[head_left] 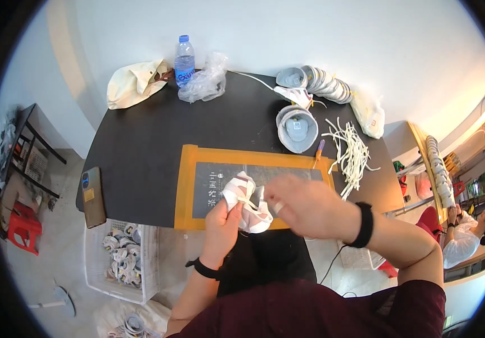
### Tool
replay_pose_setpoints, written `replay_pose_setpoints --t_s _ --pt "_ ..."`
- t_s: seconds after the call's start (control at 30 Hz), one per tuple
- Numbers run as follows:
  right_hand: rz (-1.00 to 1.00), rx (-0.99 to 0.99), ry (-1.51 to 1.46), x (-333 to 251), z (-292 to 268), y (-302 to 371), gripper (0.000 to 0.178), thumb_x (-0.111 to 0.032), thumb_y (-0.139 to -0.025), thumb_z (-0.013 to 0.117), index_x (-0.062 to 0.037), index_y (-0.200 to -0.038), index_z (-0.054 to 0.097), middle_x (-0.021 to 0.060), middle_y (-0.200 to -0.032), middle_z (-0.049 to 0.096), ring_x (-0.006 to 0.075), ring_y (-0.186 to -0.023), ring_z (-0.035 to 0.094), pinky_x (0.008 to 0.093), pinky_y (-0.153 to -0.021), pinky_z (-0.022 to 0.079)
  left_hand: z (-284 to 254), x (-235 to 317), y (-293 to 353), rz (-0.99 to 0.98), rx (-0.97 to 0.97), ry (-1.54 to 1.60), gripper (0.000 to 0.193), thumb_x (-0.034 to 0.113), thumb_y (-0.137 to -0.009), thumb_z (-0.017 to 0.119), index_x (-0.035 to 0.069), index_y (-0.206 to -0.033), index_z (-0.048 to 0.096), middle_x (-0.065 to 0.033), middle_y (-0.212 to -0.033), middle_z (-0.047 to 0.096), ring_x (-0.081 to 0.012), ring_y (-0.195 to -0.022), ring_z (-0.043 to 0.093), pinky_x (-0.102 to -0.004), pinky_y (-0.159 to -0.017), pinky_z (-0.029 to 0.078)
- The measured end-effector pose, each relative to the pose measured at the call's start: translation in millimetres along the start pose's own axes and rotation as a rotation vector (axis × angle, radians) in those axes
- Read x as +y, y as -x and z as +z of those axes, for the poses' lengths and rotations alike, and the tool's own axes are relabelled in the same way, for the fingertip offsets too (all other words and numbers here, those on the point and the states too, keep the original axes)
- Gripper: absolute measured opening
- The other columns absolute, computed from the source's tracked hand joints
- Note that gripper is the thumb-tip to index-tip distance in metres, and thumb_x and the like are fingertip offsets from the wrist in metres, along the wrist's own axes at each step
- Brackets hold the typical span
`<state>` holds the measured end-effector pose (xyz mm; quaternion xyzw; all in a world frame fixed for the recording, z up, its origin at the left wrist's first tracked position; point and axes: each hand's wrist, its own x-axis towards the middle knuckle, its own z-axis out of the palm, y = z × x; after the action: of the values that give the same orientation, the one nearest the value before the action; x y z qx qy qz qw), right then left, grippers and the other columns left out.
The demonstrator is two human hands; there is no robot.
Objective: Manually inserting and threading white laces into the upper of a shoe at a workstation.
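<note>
Over the near edge of the black table, my left hand (221, 228) grips a small white-and-pinkish shoe upper (256, 219) with pale laces or straps across it. My right hand (313, 205) is just right of the upper, fingers curled in. A small white bit shows at its fingers; whether that is a lace end is unclear. Beyond my right hand lies a thin tool with a purple-and-orange handle (320, 149). To its right is a loose pile of cream laces (349, 152). Similar white-and-grey uppers (297, 132) sit farther back.
An orange-taped dark sheet (187, 186) covers the table's front middle. A phone (93, 197) lies at the left edge. Behind are a cloth bag (135, 84), a water bottle (184, 62) and clear plastic (206, 79). A white crate (151, 265) holds uppers below. Another person (467, 239) works at right.
</note>
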<state>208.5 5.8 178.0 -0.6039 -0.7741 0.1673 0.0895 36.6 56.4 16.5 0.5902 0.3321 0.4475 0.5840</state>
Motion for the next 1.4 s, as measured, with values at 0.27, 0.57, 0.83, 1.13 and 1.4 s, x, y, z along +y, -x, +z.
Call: replay_pose_setpoints --t_s 0.27,0.57,0.83,1.13,1.4 --pt "0.056 0.283 -0.574 19 54 17 0.013 -0.015 -0.085 0.066 -0.0079 -0.095 0.071 0.0083 -0.083 0.062 0.0216 -0.077 0.062 0.0322 -0.069 0.049 -12 7 28 -0.053 -0.207 0.48 0.038 0.007 -0.099 0.054 -0.001 -0.136 0.05 -0.0051 -0.128 0.059 -0.0141 -0.117 0.054 -0.0321 -0.101 0.043" --pt "0.173 0.186 -0.871 29 98 12 0.02 -0.012 -0.085 0.068 -0.0045 -0.104 0.072 0.0088 -0.095 0.06 0.0197 -0.09 0.062 0.0316 -0.079 0.05 -5 7 32 -0.11 -0.173 0.457 0.042 0.011 -0.099 0.056 0.0 -0.138 0.046 -0.0077 -0.132 0.057 -0.0168 -0.12 0.054 -0.034 -0.104 0.041" --pt "0.289 -0.045 -1.024 43 108 7 0.017 -0.009 -0.086 0.068 -0.0011 -0.1 0.071 0.0078 -0.093 0.062 0.0167 -0.085 0.061 0.0307 -0.077 0.049 0 3 39 -0.206 -0.139 0.455 0.042 0.007 -0.097 0.058 -0.001 -0.136 0.046 -0.0095 -0.131 0.057 -0.0174 -0.121 0.054 -0.0345 -0.104 0.042" --pt "0.108 0.208 -0.512 32 102 5 0.009 -0.01 -0.077 0.065 -0.0025 -0.082 0.063 0.0123 -0.087 0.059 0.0275 -0.08 0.061 0.0366 -0.071 0.05 -3 0 46 -0.27 -0.126 0.496 0.041 0.005 -0.097 0.056 -0.001 -0.136 0.046 -0.011 -0.131 0.058 -0.02 -0.119 0.057 -0.0366 -0.103 0.044" --pt "0.15 0.264 -0.448 68 79 20 0.014 -0.014 -0.077 0.064 -0.0044 -0.087 0.066 0.0147 -0.093 0.061 0.0332 -0.089 0.062 0.0402 -0.078 0.052 -10 3 51 -0.256 -0.133 0.466 0.039 0.006 -0.095 0.06 -0.001 -0.132 0.051 -0.0088 -0.126 0.061 -0.0163 -0.115 0.058 -0.0333 -0.101 0.044"
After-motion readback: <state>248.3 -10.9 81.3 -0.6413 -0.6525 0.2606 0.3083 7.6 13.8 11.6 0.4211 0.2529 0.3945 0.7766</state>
